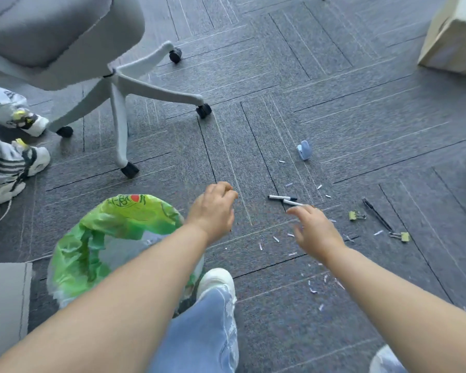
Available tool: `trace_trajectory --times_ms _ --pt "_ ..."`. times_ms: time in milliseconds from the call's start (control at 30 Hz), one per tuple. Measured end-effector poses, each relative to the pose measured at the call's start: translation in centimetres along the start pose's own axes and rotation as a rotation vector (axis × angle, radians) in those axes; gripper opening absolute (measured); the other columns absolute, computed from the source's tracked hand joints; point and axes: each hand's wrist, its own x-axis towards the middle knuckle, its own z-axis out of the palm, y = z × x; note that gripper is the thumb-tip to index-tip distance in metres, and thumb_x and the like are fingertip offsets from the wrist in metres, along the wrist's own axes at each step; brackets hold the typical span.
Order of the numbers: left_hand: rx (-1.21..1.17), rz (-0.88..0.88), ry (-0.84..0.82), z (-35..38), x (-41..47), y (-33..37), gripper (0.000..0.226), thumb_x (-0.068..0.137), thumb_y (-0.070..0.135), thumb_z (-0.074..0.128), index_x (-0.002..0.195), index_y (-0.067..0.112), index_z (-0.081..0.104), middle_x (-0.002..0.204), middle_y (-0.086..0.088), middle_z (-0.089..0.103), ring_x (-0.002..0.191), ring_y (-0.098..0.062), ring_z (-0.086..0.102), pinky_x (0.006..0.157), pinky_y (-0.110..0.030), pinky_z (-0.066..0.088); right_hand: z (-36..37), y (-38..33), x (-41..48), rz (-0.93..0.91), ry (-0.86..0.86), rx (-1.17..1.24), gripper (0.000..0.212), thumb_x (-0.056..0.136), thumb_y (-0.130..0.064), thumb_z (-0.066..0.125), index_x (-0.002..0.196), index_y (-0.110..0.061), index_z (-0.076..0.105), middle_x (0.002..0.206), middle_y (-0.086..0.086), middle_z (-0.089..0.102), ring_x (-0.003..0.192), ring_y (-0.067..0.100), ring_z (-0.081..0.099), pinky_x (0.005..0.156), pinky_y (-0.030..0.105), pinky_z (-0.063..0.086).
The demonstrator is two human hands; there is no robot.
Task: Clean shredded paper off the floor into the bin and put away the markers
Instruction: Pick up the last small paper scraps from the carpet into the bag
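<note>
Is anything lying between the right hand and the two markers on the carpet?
Nothing visible. The right hand hangs open with its fingertips right at the nearer of the two markers; only bare carpet and a few paper shreds lie around it. The left hand is off to the side.

Both hands are reaching out over the carpet: the left hand point(213, 208) curled beside the bin point(92, 251), the right hand point(314, 230) spread just short of two markers point(283, 197) amid paper shreds point(276, 239).
</note>
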Motion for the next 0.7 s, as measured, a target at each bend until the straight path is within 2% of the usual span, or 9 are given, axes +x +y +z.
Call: trace_trajectory --times_ms 100,233,333,467,600,700 --pt "0.062 0.02 -0.155 0.6 2.3 2.1 0.039 0.091 0.021 0.047 0.129 0.014 0.044 0.137 -0.005 0.036 0.126 -0.022 0.034 0.1 -0.036 0.034 -1.1 3.5 -0.2 0.079 -0.051 -0.032 0.037 0.087 -0.011 0.049 0.124 -0.017 0.05 0.126 0.005 0.05 0.116 0.025 0.044 0.093 0.035 0.04" --pt "0.123 0.03 -0.236 1.6 4.8 3.7 0.038 0.09 0.017 0.043 0.127 0.014 0.044 0.134 -0.005 0.038 0.122 -0.022 0.035 0.1 -0.038 0.035 -2.4 6.3 0.8 0.136 -0.077 -0.049 0.036 0.089 -0.013 0.046 0.124 -0.02 0.048 0.124 0.004 0.051 0.115 0.023 0.045 0.092 0.034 0.039" --pt "0.096 -0.07 -0.297 3.6 6.3 4.5 0.04 0.092 0.018 0.043 0.132 0.016 0.04 0.136 -0.003 0.035 0.125 -0.021 0.034 0.1 -0.039 0.036 -1.8 8.4 1.5 0.174 -0.061 0.009 0.034 0.091 -0.016 0.046 0.124 -0.019 0.048 0.122 0.004 0.052 0.113 0.023 0.047 0.09 0.035 0.04" --pt "0.047 -0.24 -0.404 7.5 8.1 3.8 0.046 0.093 0.022 0.043 0.138 0.014 0.034 0.144 -0.002 0.03 0.131 -0.021 0.032 0.102 -0.041 0.036 1.1 11.7 1.0 0.177 -0.146 0.045 0.038 0.09 -0.016 0.047 0.128 -0.021 0.044 0.13 0.0 0.049 0.116 0.021 0.045 0.092 0.039 0.043" --pt "0.009 -0.365 -0.48 13.3 9.6 -0.1 0.057 0.096 0.019 0.039 0.146 0.005 0.013 0.156 -0.008 0.003 0.143 -0.023 0.005 0.116 -0.038 0.013 4.9 14.3 2.8 0.132 -0.111 0.066 0.04 0.09 -0.011 0.048 0.129 -0.019 0.043 0.136 -0.002 0.044 0.122 0.019 0.039 0.097 0.037 0.039" --pt "-0.024 -0.517 -0.478 17.7 9.7 -3.6 0.065 0.098 0.022 0.038 0.146 0.003 -0.001 0.155 -0.011 -0.013 0.143 -0.024 -0.009 0.116 -0.04 0.005 8.0 15.7 4.2 0.117 -0.065 0.084 0.043 0.089 -0.01 0.05 0.131 -0.015 0.044 0.141 0.001 0.039 0.13 0.019 0.033 0.102 0.038 0.035"
